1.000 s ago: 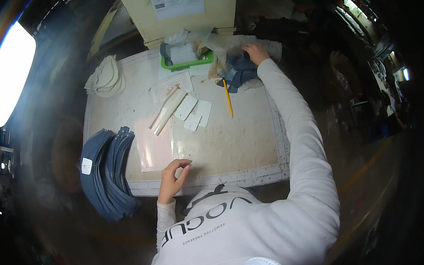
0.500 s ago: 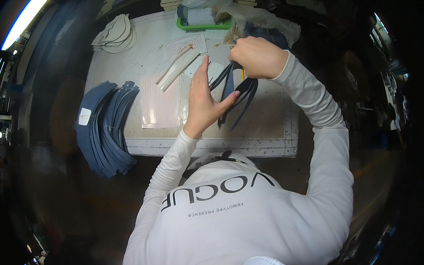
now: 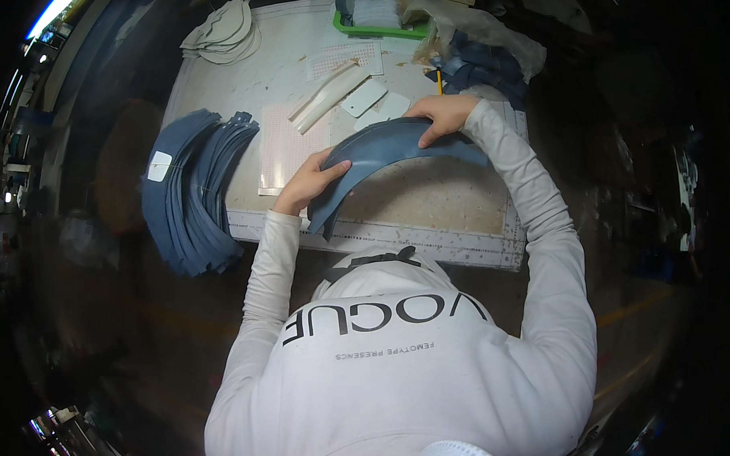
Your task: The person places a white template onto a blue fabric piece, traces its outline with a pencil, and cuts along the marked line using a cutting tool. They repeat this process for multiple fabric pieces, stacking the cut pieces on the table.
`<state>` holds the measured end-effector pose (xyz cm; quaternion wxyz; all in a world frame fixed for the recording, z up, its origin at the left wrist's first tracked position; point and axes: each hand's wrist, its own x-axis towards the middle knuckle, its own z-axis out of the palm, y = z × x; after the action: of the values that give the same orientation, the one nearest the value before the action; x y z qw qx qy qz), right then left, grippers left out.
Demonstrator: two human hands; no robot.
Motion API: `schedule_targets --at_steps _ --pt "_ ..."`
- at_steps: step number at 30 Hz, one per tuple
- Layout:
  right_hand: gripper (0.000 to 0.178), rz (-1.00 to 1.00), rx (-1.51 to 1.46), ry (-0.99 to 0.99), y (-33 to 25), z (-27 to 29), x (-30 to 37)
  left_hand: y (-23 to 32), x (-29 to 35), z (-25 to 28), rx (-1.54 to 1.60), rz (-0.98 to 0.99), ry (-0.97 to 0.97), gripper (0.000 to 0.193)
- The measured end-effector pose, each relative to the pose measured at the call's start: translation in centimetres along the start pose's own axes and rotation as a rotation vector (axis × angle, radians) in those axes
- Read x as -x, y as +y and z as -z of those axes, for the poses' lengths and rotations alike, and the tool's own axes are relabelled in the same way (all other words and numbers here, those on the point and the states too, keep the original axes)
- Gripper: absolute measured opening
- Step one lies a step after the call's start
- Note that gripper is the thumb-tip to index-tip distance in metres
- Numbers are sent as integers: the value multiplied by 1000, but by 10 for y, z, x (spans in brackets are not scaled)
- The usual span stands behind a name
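Both my hands hold a stack of curved blue fabric pieces [image 3: 378,149] above the front half of the table, bent like an arch. My left hand [image 3: 317,180] grips its left part, thumb on top and fingers behind. Near the right part of its upper edge, my right hand [image 3: 443,115] is closed, thumb across the near face. The exact number of layers cannot be told. On the table's left edge lie more curved blue fabric pieces [image 3: 191,198] in tied bundles, with a white tag [image 3: 159,166] on one.
A worktable [image 3: 428,206] bears a folded cream strip [image 3: 328,97], white card templates [image 3: 364,98], printed sheets [image 3: 278,163] and pale curved pieces [image 3: 223,36]. Farther back are a green tray [image 3: 382,30], a clear plastic bag [image 3: 486,23], dark blue fabric [image 3: 488,71] and a yellow stick [image 3: 439,82].
The dark looped strips between my hands now show as a broad blue arch. My left hand has moved left and closed on it; my right hand has come down nearer. The view has shifted slightly.
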<state>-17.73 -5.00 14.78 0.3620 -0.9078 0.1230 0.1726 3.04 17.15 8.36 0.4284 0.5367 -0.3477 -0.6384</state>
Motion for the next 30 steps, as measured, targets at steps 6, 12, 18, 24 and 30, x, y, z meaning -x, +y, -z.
schedule_targets --at_steps 6,12,18,24,30 --pt "56 -198 131 106 61 16 -42 -71 -11 -16 240 84 48 48" --pt "38 -391 473 238 61 -8 -90 -94 -7 -19 -103 105 193 38" --pt "22 -20 408 838 28 -32 -84 -64 -5 85 -1141 -271 1224 30" --pt "18 211 34 924 -25 -68 -58 -60 -11 116 -1058 32 1142 33" --pt "17 132 -64 1057 -35 -91 -17 -54 -11 126 -962 -43 1161 31"
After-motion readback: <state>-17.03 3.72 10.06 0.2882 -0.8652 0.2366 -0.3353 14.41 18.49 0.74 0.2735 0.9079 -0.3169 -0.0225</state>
